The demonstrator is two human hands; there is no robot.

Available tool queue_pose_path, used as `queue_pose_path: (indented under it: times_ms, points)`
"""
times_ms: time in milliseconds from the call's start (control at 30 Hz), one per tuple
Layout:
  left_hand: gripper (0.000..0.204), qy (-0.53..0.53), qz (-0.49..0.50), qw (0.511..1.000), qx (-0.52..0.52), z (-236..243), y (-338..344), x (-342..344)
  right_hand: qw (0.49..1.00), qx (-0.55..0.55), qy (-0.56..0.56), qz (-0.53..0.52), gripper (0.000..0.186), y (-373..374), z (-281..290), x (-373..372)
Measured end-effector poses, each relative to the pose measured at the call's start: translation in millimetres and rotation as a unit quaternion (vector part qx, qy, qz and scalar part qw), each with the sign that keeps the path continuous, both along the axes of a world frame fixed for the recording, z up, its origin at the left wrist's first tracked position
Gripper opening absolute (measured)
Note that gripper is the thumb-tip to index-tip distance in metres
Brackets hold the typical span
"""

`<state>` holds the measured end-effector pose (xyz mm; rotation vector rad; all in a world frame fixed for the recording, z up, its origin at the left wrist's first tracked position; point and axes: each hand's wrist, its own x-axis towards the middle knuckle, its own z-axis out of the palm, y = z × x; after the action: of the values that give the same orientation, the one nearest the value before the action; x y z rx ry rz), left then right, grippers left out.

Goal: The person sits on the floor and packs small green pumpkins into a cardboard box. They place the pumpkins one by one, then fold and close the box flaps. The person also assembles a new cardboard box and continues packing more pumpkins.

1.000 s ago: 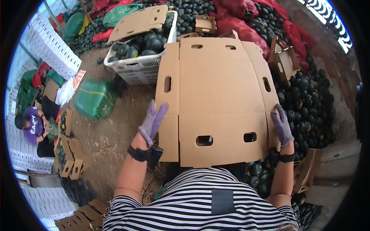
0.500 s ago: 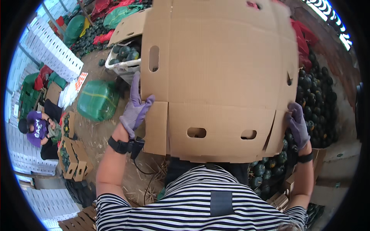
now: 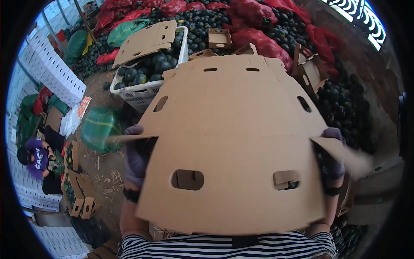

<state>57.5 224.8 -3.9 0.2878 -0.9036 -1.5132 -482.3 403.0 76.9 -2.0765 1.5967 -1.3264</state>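
Note:
A large flat brown cardboard box blank (image 3: 233, 118) with cut-out handle holes stretches out in front of me, its near edge close to my striped shirt. My left hand (image 3: 136, 159), in a purple-grey glove, grips it at the left side beside a folded side flap. At the opposite side my gloved right hand (image 3: 334, 157) holds the blank next to another flap, which is blurred by motion. The cardboard and flaps cover part of the fingers on both hands.
A white plastic crate (image 3: 140, 88) of dark green squashes, partly covered by a cardboard sheet (image 3: 146, 42), stands at the far left. Squashes (image 3: 345, 101) and red mesh sacks (image 3: 261, 45) lie beyond. A seated person (image 3: 36, 157) is at left near filled cartons (image 3: 76, 194).
The cardboard blank has tipped down and come nearer to me, uncovering the squash pile behind. Its near side flaps now stick outward, and both hands have moved with it.

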Motion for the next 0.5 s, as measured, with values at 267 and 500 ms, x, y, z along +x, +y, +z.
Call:
queue_pose_path:
  times_ms: [267, 500]
  points:
    - [0.032, -0.686, -0.039, 0.620, -0.378, 11, 74, 6, 0.943, 0.149, 0.282, 0.096, 0.043, 35, -25, 48]
    - [0.084, -0.430, 0.071, 0.896, 0.087, -30, 95, -55, 0.921, 0.252, -0.244, -0.169, 0.078, 31, -70, 94]
